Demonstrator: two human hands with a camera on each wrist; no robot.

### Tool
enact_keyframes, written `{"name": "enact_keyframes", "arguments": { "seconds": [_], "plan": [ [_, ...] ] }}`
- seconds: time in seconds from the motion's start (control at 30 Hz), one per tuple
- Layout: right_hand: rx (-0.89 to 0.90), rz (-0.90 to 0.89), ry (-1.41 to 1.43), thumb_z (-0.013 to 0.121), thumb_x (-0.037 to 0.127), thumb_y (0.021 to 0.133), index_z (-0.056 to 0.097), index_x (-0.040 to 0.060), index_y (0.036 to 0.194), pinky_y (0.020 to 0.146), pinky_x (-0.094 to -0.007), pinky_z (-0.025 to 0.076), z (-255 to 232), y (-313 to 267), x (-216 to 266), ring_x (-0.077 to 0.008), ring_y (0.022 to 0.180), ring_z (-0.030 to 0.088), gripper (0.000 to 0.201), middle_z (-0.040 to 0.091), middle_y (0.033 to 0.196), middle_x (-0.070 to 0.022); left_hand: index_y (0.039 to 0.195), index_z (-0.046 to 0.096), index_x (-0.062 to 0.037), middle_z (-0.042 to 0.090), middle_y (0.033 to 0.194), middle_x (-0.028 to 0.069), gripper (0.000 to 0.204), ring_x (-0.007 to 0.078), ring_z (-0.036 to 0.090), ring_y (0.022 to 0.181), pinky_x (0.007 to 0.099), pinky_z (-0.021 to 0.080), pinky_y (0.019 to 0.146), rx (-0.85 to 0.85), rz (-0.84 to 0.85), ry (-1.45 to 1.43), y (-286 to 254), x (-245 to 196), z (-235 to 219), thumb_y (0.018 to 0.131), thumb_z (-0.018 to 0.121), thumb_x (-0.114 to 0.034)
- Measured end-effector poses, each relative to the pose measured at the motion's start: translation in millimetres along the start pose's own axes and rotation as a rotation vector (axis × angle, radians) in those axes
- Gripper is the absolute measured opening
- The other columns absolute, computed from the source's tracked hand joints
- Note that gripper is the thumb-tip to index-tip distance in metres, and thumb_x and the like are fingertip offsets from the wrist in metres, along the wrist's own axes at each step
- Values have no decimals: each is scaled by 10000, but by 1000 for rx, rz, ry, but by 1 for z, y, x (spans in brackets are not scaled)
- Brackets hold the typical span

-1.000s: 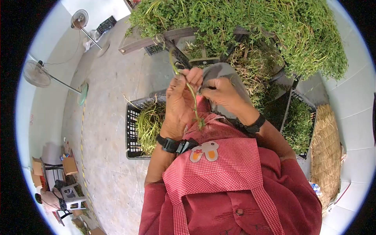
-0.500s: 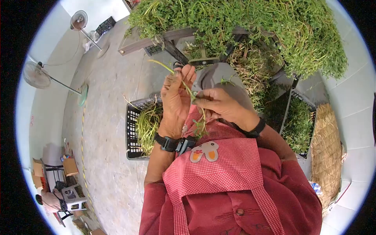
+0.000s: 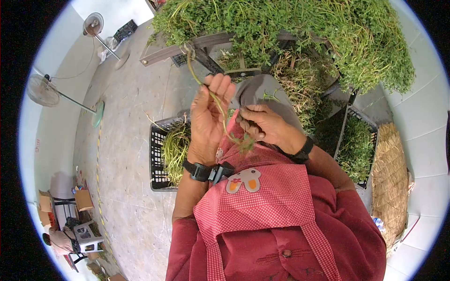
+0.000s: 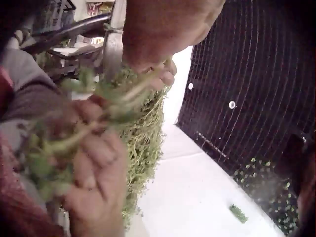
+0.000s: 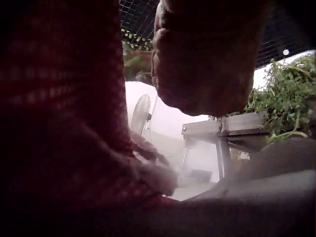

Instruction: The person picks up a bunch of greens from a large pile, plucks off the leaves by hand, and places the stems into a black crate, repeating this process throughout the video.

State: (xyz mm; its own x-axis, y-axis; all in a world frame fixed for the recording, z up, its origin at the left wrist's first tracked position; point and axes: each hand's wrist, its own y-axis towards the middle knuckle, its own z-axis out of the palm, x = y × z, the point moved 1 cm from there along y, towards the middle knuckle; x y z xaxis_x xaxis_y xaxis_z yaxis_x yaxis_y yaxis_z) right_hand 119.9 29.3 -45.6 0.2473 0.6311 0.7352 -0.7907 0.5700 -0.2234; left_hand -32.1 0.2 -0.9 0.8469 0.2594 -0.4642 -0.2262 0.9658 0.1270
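Left hand (image 3: 208,119): pinches long green stem (image 3: 191,69) near red checked apron (image 3: 267,199).
Right hand (image 3: 274,129): curled close by; grip, I can't tell.
Black plastic crate (image 3: 152,161): yellow-green stems (image 3: 174,152), likely finished.
Leafy green heap (image 3: 365,51): large; I judge much remains.

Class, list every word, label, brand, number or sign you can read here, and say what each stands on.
No text can be read.
Reddish marks on the left wall: too small to read.
Blue-and-white item by the straw mat: too small to tell.
Apron: a rabbit picture, no readable words.
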Motion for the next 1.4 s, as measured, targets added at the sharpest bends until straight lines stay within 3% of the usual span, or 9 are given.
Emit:
{"name": "enact_keyframes", "arguments": {
  "seconds": [0.27, 0.47, 0.57, 0.63, 0.77, 1.03, 1.17, 1.23, 1.4],
  "plan": [
    [132, -22, -39, 508, 149, 911, 554, -10, 965, 350, -151, 256, 13, -3, 2, -33, 430, 388, 174, 534, 674, -28, 1113, 489, 31, 552, 1147, 195, 274, 306, 536, 1090, 439, 450, 962, -35, -22, -106, 5, -8, -1, 921, 468, -164],
    [181, 21, -298, 576, 233, 871, 571, 58, 785, 324, -159, 244, 11, -5, -1, -23, 404, 396, 195, 496, 608, 32, 1091, 512, 30, 589, 1073, 179, 256, 300, 531, 1098, 442, 457, 955, -7, -102, -181, 4, -4, -5, 916, 476, -153],
    [244, 52, -382, 587, 251, 862, 593, 58, 810, 326, -153, 237, 10, -5, 0, -9, 400, 387, 200, 499, 594, 38, 1095, 520, 9, 618, 942, 118, 256, 212, 599, 920, 327, 558, 747, 73, -208, -302, 3, -5, -7, 916, 484, -169],
    [259, 72, -459, 603, 276, 850, 611, 65, 822, 333, -142, 229, 16, -10, 6, 2, 411, 386, 213, 525, 612, 35, 1089, 536, -15, 596, 825, 57, 248, 115, 527, 685, 209, 450, 477, 219, -230, -236, 5, -8, -9, 918, 489, -190],
    [184, 49, -581, 607, 281, 845, 628, 53, 798, 359, -173, 289, 20, -12, 8, -18, 434, 420, 234, 533, 603, 45, 1080, 546, -33, 573, 754, 30, 239, 86, 408, 591, 195, 292, 406, 76, -191, -135, 2, -10, -4, 923, 486, -204],
    [157, -664, -1476, 570, 179, 779, 536, -14, 657, 470, -339, 391, 23, -9, 9, -159, 482, 512, 230, 468, 545, -157, 1104, 536, -29, 549, 741, 14, 255, 61, 351, 515, 189, 260, 392, -9, -102, 180, -1, -6, -4, 925, 479, -201],
    [-15, -693, -1468, 586, 124, 788, 571, -32, 681, 427, -287, 362, 18, -5, 7, -89, 456, 488, 190, 485, 503, -59, 1105, 542, -19, 503, 714, 0, 259, 53, 313, 494, 191, 224, 379, 35, -97, 148, -6, -10, 2, 925, 483, -197],
    [-109, -88, -809, 576, 151, 802, 582, 4, 696, 402, -251, 338, 5, 2, 7, -81, 427, 455, 181, 532, 539, -22, 1070, 564, -12, 486, 637, 2, 246, 55, 305, 478, 189, 242, 395, 74, -173, 3, -9, -16, 12, 933, 468, -193],
    [-75, 55, -384, 563, 231, 832, 600, 34, 834, 425, -212, 354, -11, 2, 9, -70, 502, 480, 201, 567, 663, 11, 1124, 518, 31, 366, 657, -7, 281, 57, 279, 499, 194, 203, 369, 249, -249, -185, -9, -24, 18, 947, 428, -169]
  ]
}}
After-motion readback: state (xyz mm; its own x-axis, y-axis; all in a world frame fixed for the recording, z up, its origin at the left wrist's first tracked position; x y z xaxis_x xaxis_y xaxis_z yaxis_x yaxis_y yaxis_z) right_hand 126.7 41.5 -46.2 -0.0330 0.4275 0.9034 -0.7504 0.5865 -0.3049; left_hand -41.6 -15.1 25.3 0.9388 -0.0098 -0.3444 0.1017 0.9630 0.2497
